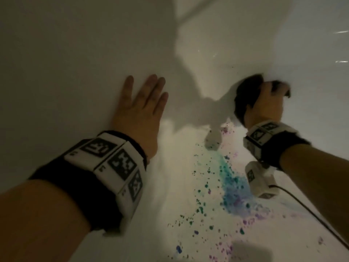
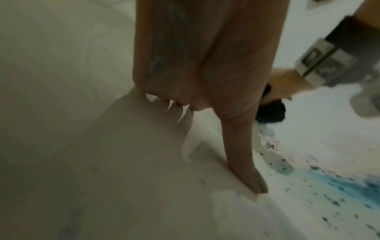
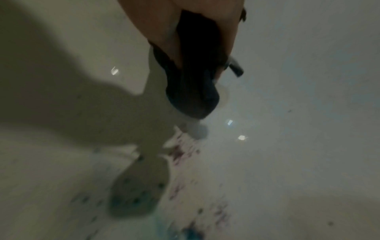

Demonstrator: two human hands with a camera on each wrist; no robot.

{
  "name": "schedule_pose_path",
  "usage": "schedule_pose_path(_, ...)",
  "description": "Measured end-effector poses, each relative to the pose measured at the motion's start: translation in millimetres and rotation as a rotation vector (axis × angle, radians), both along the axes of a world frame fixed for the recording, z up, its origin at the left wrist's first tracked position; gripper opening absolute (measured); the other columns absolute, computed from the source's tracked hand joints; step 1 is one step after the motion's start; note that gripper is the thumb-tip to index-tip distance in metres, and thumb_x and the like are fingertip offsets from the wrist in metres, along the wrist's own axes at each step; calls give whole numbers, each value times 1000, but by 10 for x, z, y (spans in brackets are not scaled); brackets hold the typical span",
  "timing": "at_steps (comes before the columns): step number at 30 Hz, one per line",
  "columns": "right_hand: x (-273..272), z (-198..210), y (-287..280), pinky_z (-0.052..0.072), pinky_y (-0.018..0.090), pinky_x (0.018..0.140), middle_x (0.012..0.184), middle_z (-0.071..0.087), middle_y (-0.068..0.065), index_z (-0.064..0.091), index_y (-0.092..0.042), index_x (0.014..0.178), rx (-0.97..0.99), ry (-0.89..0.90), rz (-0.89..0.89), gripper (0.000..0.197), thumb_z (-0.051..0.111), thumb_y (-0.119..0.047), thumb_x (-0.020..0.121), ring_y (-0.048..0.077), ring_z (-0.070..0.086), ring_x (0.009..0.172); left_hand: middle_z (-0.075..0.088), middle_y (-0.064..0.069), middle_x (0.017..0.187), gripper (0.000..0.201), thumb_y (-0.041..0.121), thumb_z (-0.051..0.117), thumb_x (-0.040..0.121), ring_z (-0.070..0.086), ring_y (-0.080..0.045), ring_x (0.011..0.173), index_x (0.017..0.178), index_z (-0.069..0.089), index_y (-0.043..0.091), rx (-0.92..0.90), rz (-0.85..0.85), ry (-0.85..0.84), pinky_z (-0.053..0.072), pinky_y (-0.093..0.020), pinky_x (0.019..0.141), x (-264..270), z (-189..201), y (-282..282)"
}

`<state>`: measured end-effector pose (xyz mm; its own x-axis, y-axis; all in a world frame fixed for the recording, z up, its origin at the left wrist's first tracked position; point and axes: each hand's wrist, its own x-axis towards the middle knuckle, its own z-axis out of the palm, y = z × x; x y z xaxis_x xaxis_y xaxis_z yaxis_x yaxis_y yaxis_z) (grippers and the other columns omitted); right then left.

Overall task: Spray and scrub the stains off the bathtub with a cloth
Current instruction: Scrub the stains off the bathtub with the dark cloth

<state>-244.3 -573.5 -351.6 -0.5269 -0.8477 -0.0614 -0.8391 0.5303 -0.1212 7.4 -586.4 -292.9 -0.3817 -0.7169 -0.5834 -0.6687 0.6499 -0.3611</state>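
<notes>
I look down into a white bathtub [image 1: 75, 53]. Blue, green and purple stains [image 1: 232, 188] are spattered over its floor, thickest below my right wrist. My right hand [image 1: 268, 103] grips a dark bunched cloth [image 1: 245, 93] and holds it against the tub's far right wall, above the stains. The cloth [image 3: 193, 91] hangs dark below the palm in the right wrist view, and shows as a dark cloth [image 2: 271, 110] in the left wrist view too. My left hand [image 1: 143, 103] lies flat, fingers straight, on the tub's left wall, holding nothing. No spray bottle is in view.
A cable [image 1: 306, 208] runs from the wrist camera unit [image 1: 261, 180] across the tub floor to the lower right. A pale blurred object [image 1: 213, 140] sits on the tub floor between the hands, at the top of the stains.
</notes>
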Motion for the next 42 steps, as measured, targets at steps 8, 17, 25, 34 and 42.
schedule_pose_path(8, 769, -729, 269, 41, 50, 98, 145, 18, 10, 23, -20, 143, 631, -129, 437, 59, 51, -19, 91, 42, 40, 120, -42, -18, 142, 105, 42, 51, 85, -37, -37, 132, 139, -30, 4, 8, 29, 75, -24, -59, 97, 2, -36, -2)
schedule_pose_path(17, 557, 93, 836, 46, 14, 75, 110, 51, -7, 57, -11, 114, 109, -254, 389, 28, 58, -9, 87, 10, 59, 91, -50, -17, 136, 110, 34, 56, 84, -42, -39, 127, 135, -36, 3, 50, 84, 90, -27, -58, 96, -33, 29, 39)
schedule_pose_path(25, -135, 1147, -503, 45, 44, 79, 141, 35, 14, 49, -15, 118, -504, 169, 75, 34, 52, -14, 84, 35, 45, 119, -50, -18, 135, 108, 30, 56, 85, -42, -39, 127, 136, -35, 4, 59, 107, 94, -27, -58, 96, -66, 63, 45)
schedule_pose_path(34, 631, 598, -781, 29, 45, 105, 147, 17, 16, 26, -14, 138, 138, 320, 422, 70, 64, -8, 78, 38, 23, 131, -50, -19, 136, 104, 29, 53, 87, -43, -40, 126, 137, -34, 4, 54, 90, 112, -26, -58, 98, -62, 49, 48)
schedule_pose_path(42, 868, 185, -483, 37, 43, 102, 149, 10, 11, 24, -13, 138, 164, -18, 324, 80, 68, -4, 72, 37, 22, 129, -49, -19, 136, 107, 31, 55, 84, -42, -41, 126, 137, -34, 5, 49, 90, 102, -27, -58, 95, -57, 31, 42)
